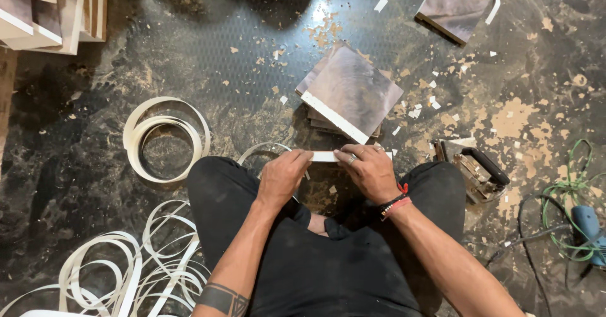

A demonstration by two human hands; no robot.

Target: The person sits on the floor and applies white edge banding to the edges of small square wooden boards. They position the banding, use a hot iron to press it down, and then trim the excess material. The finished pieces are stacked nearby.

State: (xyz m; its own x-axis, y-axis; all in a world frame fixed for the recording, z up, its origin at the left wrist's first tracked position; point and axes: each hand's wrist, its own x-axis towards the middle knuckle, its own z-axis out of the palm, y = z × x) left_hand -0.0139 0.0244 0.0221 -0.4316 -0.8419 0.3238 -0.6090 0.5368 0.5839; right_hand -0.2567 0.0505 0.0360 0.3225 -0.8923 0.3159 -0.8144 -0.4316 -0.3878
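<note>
Both hands pinch one thin white edging strip [325,156] above the knees.

The left hand [282,177] and the right hand [371,173] each close their grip on the flat, flexible strip, held level between them. Loose white coils [126,273] lie on the dusty, chip-strewn floor [252,64], one neat coil [165,137] beyond. Just past the strip sits one stack of square brown panels [350,93]; a single panel [456,4] lies farther off.
</note>
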